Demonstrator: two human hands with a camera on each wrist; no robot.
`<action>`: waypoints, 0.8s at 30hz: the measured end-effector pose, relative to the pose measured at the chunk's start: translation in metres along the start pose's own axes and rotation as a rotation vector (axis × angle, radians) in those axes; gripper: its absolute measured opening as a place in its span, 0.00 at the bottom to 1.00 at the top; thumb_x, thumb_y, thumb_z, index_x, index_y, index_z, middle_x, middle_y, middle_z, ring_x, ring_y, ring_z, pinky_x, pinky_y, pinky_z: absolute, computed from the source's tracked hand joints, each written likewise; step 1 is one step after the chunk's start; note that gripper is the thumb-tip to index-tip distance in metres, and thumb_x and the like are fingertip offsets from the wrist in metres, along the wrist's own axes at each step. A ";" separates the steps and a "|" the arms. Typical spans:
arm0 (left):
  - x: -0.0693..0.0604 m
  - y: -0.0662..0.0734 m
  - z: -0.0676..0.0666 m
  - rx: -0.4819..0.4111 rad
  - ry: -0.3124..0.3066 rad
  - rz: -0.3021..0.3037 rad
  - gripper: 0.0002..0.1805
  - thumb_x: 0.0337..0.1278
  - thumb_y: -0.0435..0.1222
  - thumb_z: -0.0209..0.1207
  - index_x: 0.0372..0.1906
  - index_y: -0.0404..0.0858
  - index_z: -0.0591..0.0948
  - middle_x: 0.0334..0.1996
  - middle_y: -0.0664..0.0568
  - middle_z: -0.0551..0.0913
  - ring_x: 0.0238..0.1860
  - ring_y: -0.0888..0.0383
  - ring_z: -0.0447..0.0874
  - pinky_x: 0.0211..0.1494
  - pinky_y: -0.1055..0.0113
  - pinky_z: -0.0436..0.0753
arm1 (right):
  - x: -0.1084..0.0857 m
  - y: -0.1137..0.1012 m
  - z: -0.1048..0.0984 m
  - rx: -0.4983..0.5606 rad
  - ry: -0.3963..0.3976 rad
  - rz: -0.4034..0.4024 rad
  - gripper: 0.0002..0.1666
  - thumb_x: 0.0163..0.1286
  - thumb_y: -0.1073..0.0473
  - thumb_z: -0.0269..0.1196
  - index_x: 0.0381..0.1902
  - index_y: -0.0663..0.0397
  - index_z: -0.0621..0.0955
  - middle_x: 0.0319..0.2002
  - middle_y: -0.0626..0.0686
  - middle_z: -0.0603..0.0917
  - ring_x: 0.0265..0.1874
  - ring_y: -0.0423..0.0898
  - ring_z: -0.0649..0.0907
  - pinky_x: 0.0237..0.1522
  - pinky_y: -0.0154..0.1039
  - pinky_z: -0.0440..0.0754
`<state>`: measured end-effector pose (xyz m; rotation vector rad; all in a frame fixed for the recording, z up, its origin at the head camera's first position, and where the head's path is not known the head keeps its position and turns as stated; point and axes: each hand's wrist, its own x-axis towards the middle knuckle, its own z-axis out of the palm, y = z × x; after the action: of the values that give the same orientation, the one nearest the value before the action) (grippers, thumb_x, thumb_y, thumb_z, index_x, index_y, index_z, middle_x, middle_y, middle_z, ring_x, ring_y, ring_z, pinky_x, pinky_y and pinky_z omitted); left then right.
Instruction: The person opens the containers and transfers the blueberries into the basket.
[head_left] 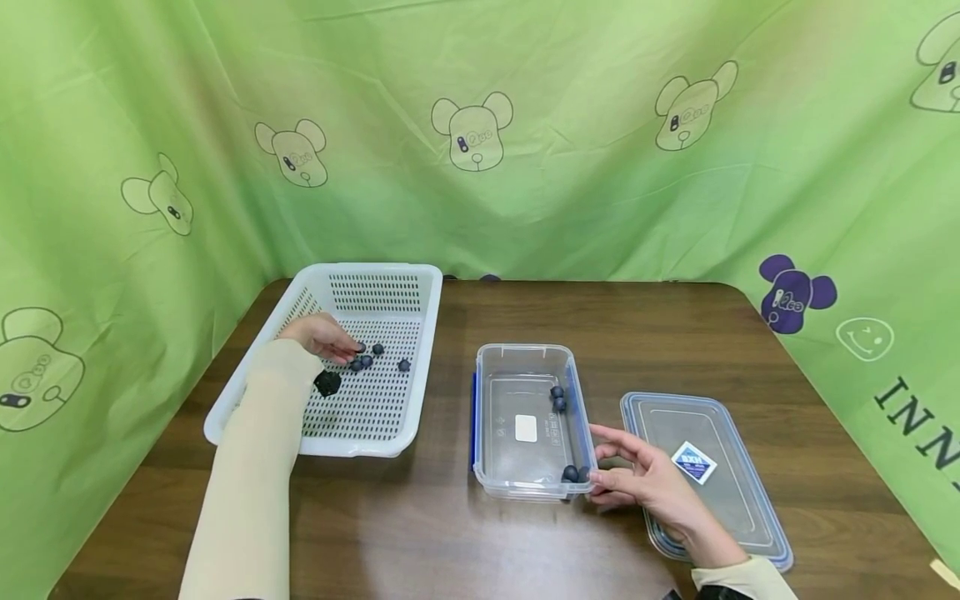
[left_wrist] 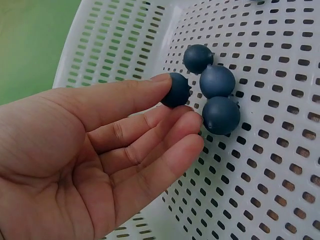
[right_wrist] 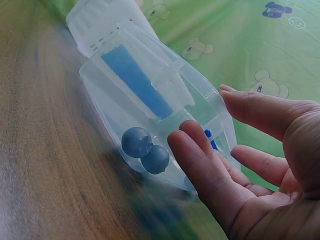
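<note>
Your left hand (left_wrist: pixel 85 150) pinches a blue ball (left_wrist: pixel 178 91); your right hand (head_left: pixel 648 482) is spread. Only head view shows the lid (head_left: pixel 731 487), at four o'clock.

Green cloth (head_left: pixel 585 196) printed with outlined round-eared heads (head_left: pixel 472 137) fills the top and both sides of the frame; at right it carries a purple head (head_left: pixel 793 302), a smiley (head_left: pixel 865 340) and dark letters (head_left: pixel 909 408). Pale glare (head_left: pixel 442 542) lies lower centre on the brown wood-grain desk (head_left: pixel 660 342).
</note>
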<state>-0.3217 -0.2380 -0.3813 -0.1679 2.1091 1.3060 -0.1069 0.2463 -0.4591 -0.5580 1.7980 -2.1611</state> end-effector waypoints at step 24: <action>0.000 0.015 0.000 -0.027 -0.026 0.131 0.20 0.69 0.25 0.55 0.59 0.15 0.70 0.43 0.37 0.86 0.38 0.56 0.86 0.54 0.62 0.85 | 0.000 -0.001 -0.001 -0.007 0.004 -0.004 0.33 0.68 0.76 0.60 0.64 0.40 0.75 0.45 0.56 0.78 0.33 0.51 0.88 0.38 0.52 0.88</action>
<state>-0.3281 -0.2304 -0.3700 -0.0242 2.1119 1.4052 -0.1069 0.2472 -0.4583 -0.5596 1.8087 -2.1607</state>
